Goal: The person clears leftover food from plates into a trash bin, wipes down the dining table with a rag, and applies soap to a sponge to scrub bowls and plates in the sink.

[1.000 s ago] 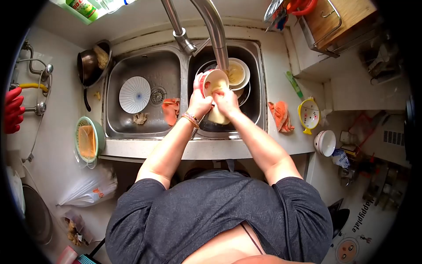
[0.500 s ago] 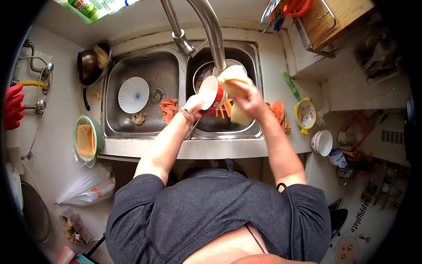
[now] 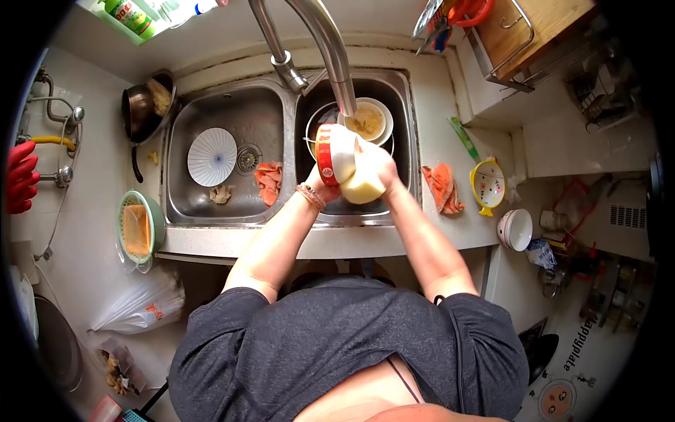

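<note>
Over the right sink basin, my left hand (image 3: 323,187) grips a red and white bowl (image 3: 325,156). The bowl is tipped on its side, its white underside facing right. My right hand (image 3: 380,163) is closed around a pale yellow dishcloth (image 3: 363,184) and presses it against the bowl's underside. The faucet spout (image 3: 344,91) hangs just behind the bowl. Deeper in the basin are stacked dishes, with a white bowl (image 3: 386,121) holding cloudy yellowish water on top. My hands and the bowl partly hide the stack.
The left basin (image 3: 260,105) holds a white striped plate (image 3: 212,157), an orange cloth (image 3: 268,181) and a crumpled brownish scrap (image 3: 221,194). Right of the sink lie another orange cloth (image 3: 443,188), a yellow strainer (image 3: 488,186) and white bowls (image 3: 517,229). A pan (image 3: 138,112) stands left.
The bowl has turned so its underside faces right instead of its opening showing. My right hand has come down and left with the dishcloth onto the bowl, uncovering the stacked bowls.
</note>
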Demonstrator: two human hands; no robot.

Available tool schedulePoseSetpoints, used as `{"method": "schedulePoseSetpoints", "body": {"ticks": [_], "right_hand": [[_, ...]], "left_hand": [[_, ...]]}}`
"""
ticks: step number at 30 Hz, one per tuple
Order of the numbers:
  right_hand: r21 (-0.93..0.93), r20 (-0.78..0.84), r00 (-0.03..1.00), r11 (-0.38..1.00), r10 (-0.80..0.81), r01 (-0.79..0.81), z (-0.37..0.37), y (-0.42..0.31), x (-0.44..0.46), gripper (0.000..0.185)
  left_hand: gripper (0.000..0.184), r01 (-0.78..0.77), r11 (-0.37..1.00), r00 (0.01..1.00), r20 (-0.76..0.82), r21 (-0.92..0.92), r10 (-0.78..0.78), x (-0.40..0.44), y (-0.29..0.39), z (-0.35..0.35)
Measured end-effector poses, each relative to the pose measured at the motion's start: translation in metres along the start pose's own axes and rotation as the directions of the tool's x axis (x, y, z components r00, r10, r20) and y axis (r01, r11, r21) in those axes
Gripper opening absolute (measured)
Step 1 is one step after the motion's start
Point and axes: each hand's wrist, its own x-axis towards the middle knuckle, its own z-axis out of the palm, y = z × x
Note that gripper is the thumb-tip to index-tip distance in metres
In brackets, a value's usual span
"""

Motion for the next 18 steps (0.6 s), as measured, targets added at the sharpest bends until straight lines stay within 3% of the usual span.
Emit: {"method": "schedulePoseSetpoints", "body": {"ticks": [2,3,4,5,6,7,8,10,11,12,13,14,16,17,18], "right_hand": [[-0.069,-0.117,0.991,0.996,-0.058,0.05,0.005,0.021,-0.012,0.028],[-0.138,-0.089,0.996,0.99,-0.013,0.001,0.004,0.025,-0.016,0.027],[-0.157,-0.085,0.996,0.987,-0.04,0.026,0.003,0.028,-0.017,0.027],[-0.177,-0.08,0.994,0.983,-0.071,0.056,0.008,0.024,-0.019,0.028],[-0.197,-0.076,0.992,0.977,-0.098,0.082,0.013,0.018,-0.022,0.028],[-0.219,-0.075,0.989,0.97,-0.129,0.11,0.019,0.006,-0.026,0.026],[-0.185,-0.037,0.988,0.973,-0.148,0.139,0.033,-0.016,-0.033,0.027],[-0.275,-0.048,0.981,0.947,-0.189,0.169,0.026,-0.022,-0.022,0.028],[-0.19,-0.019,0.995,0.977,-0.099,0.094,0.02,-0.022,-0.015,0.028],[-0.244,-0.027,0.991,0.962,-0.133,0.123,0.021,-0.023,-0.013,0.028],[-0.296,-0.025,0.986,0.943,-0.163,0.149,0.025,-0.022,-0.011,0.028],[-0.345,-0.022,0.983,0.925,-0.181,0.162,0.029,-0.017,-0.011,0.029],[-0.554,0.091,0.969,0.797,-0.232,0.243,0.035,-0.01,-0.021,0.031],[-0.723,0.248,0.923,0.577,-0.295,0.379,0.036,-0.012,-0.022,0.03],[-0.806,0.417,0.852,0.306,-0.315,0.507,0.034,-0.016,-0.022,0.028]], "left_hand": [[0.035,-0.18,0.981,0.971,-0.144,0.067,0.188,0.002,0.006,0.003],[0.039,-0.16,0.987,0.96,-0.23,0.023,0.161,0.004,0.012,0.005],[0.033,-0.246,0.964,0.888,-0.375,0.1,0.265,0.006,0.013,0.01],[0.03,-0.347,0.803,0.772,-0.338,0.485,0.538,0.025,0.012,-0.015],[0.027,-0.361,0.501,0.629,-0.191,0.787,0.753,0.041,0.01,-0.042],[0.025,-0.298,0.484,0.623,-0.217,0.823,0.751,0.032,0.013,-0.032],[0.026,-0.24,0.318,0.585,-0.124,0.917,0.801,0.03,0.014,-0.038],[0.024,-0.218,0.549,0.734,-0.235,0.807,0.637,0.03,0.009,-0.049],[0.023,-0.272,0.768,0.84,-0.247,0.58,0.484,0.018,0.003,-0.035],[0.022,-0.267,0.917,0.922,-0.198,0.297,0.332,0.005,0.003,-0.015],[0.024,-0.181,0.983,0.973,-0.141,0.042,0.185,0.001,0.009,-0.008],[0.031,-0.201,0.979,0.979,-0.041,0.011,0.202,0.002,0.009,-0.009],[0.033,-0.217,0.976,0.973,-0.082,-0.028,0.215,0.019,0.015,-0.038],[0.032,-0.074,0.995,0.996,-0.054,-0.067,0.071,0.013,0.035,-0.06],[0.027,0.008,0.997,0.992,-0.128,-0.081,-0.019,-0.001,0.049,-0.048]]}}
